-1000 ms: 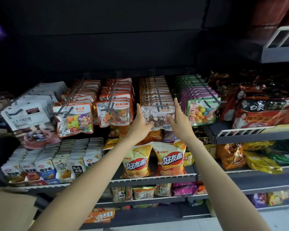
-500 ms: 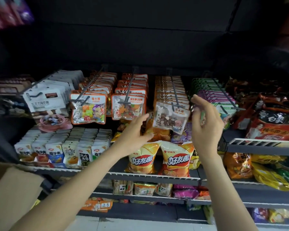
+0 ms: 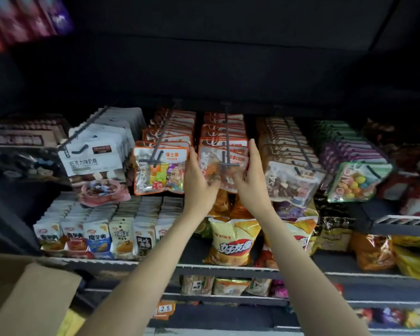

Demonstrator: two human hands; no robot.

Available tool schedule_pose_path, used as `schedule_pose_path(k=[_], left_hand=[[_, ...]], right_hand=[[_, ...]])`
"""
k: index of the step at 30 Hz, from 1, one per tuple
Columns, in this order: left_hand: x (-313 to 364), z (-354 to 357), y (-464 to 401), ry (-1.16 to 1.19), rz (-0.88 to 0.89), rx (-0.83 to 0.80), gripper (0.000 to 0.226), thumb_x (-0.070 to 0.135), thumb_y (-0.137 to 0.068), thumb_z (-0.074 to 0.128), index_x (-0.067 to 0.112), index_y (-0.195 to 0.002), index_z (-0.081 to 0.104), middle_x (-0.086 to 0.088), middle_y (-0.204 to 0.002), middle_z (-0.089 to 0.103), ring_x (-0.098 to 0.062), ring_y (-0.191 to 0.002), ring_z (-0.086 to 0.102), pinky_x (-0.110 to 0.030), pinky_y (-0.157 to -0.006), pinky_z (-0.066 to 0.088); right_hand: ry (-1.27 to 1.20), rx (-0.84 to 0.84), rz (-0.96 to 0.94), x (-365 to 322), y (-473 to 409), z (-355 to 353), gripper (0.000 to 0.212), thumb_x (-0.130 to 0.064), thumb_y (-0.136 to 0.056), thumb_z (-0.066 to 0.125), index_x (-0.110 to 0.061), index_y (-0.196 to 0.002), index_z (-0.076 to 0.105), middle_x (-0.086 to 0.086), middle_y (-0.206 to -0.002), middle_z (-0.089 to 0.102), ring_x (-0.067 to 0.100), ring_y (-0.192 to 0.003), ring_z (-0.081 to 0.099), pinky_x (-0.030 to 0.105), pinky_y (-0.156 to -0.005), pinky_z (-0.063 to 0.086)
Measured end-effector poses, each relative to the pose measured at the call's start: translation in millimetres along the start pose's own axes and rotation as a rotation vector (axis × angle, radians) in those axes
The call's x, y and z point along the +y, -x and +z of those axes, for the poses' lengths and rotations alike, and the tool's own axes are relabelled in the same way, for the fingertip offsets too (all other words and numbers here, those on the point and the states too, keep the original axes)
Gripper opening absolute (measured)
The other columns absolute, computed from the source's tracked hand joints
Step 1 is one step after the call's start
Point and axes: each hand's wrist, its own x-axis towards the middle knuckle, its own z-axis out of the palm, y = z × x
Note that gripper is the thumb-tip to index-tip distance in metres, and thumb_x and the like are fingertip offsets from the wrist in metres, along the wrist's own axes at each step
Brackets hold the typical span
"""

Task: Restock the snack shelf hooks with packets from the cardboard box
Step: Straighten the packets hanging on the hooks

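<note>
Both hands are squaring up the front orange packet (image 3: pixel 222 166) on its hook (image 3: pixel 228 151); left hand (image 3: pixel 199 187) and right hand (image 3: pixel 251 180) press its sides with straight fingers (nothing gripped); next grab probably comes from the cardboard box (image 3: pixel 27 299), bottom left.

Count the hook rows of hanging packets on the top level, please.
5. From left: white packets, colourful candy packets, orange packets between both hands, brown packets, green and purple packets. More may hide in the dark sides.
</note>
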Motion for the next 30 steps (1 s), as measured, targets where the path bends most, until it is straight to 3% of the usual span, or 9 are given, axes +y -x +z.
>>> schedule_pose_path(k=[2,7,11,15,17,20,23,25,30], left_hand=[[-4,4,-8,0.017,-0.023,0.021,0.091,0.013,-0.087,0.063,0.014,-0.153,0.000,-0.007,-0.159,0.014,-0.020,-0.147,0.011,-0.049,-0.118,0.020],[-11,6,-26,0.013,-0.063,0.002,0.086,0.018,-0.089,0.062,0.011,-0.152,0.005,-0.008,-0.158,0.014,-0.021,-0.146,0.012,-0.047,-0.118,0.020],[-14,4,-33,0.057,-0.064,-0.086,0.089,0.015,-0.088,0.066,0.009,-0.151,0.004,-0.004,-0.154,0.028,-0.011,-0.140,0.026,-0.015,-0.110,0.021],[-18,2,-30,0.118,-0.017,-0.139,0.094,0.000,-0.084,0.068,0.007,-0.151,0.002,0.019,-0.131,0.036,0.024,-0.109,0.025,0.012,-0.082,0.021],[-19,2,-25,0.115,0.002,-0.125,0.098,0.000,-0.083,0.069,0.011,-0.151,-0.001,0.014,-0.135,0.034,0.024,-0.111,0.024,0.012,-0.082,0.022],[-19,1,-19,0.137,0.030,-0.108,0.100,-0.004,-0.081,0.068,0.013,-0.151,-0.002,0.001,-0.151,0.023,0.023,-0.117,0.023,0.010,-0.084,0.026],[-19,0,-14,0.154,0.064,-0.089,0.093,-0.006,-0.082,0.066,0.006,-0.150,0.004,0.009,-0.141,0.019,0.041,-0.108,0.014,0.011,-0.085,0.023],[-20,0,-11,0.137,0.066,-0.077,0.090,-0.004,-0.085,0.065,0.008,-0.151,0.006,0.017,-0.139,0.015,0.042,-0.109,0.010,0.010,-0.091,0.020],[-17,-5,-8,0.076,0.043,-0.044,0.084,0.001,-0.087,0.062,0.015,-0.152,0.011,0.003,-0.155,0.021,0.003,-0.137,0.017,-0.019,-0.113,0.023]], right_hand=[[-0.048,0.015,0.080,6,-12,12,0.088,-0.011,-0.092,0.058,-0.018,-0.153,-0.006,0.001,-0.158,0.018,0.014,-0.144,0.020,0.040,-0.119,0.023],[-0.209,0.055,0.181,3,-28,20,0.107,-0.014,-0.089,0.067,-0.020,-0.149,-0.021,-0.009,-0.158,0.006,0.002,-0.138,0.025,0.016,-0.108,0.029],[-0.175,0.056,0.212,8,-31,21,0.095,-0.017,-0.091,0.064,-0.016,-0.153,-0.008,-0.004,-0.151,0.028,0.009,-0.136,0.034,0.011,-0.101,0.033],[-0.103,0.059,0.189,11,-27,20,0.088,-0.010,-0.091,0.062,-0.013,-0.153,0.000,-0.002,-0.138,0.042,0.013,-0.130,0.043,0.020,-0.104,0.036],[-0.067,0.057,0.151,12,-21,20,0.087,-0.008,-0.092,0.060,-0.016,-0.152,-0.001,-0.001,-0.140,0.042,0.012,-0.132,0.043,0.028,-0.110,0.037],[-0.015,0.054,0.099,13,-13,19,0.087,-0.007,-0.093,0.058,-0.022,-0.151,-0.004,0.001,-0.148,0.036,0.003,-0.132,0.037,0.014,-0.109,0.033],[0.050,0.061,0.031,15,-7,18,0.088,-0.006,-0.093,0.057,-0.039,-0.147,-0.004,0.003,-0.154,0.030,0.013,-0.141,0.030,0.031,-0.116,0.030],[0.116,0.080,-0.013,17,-3,16,0.083,-0.005,-0.093,0.057,-0.033,-0.149,0.002,0.003,-0.153,0.031,0.014,-0.140,0.031,0.015,-0.113,0.025],[0.199,0.136,-0.035,17,-1,14,0.071,-0.008,-0.095,0.057,-0.015,-0.152,0.014,0.004,-0.153,0.031,0.008,-0.138,0.029,-0.006,-0.098,0.015]])
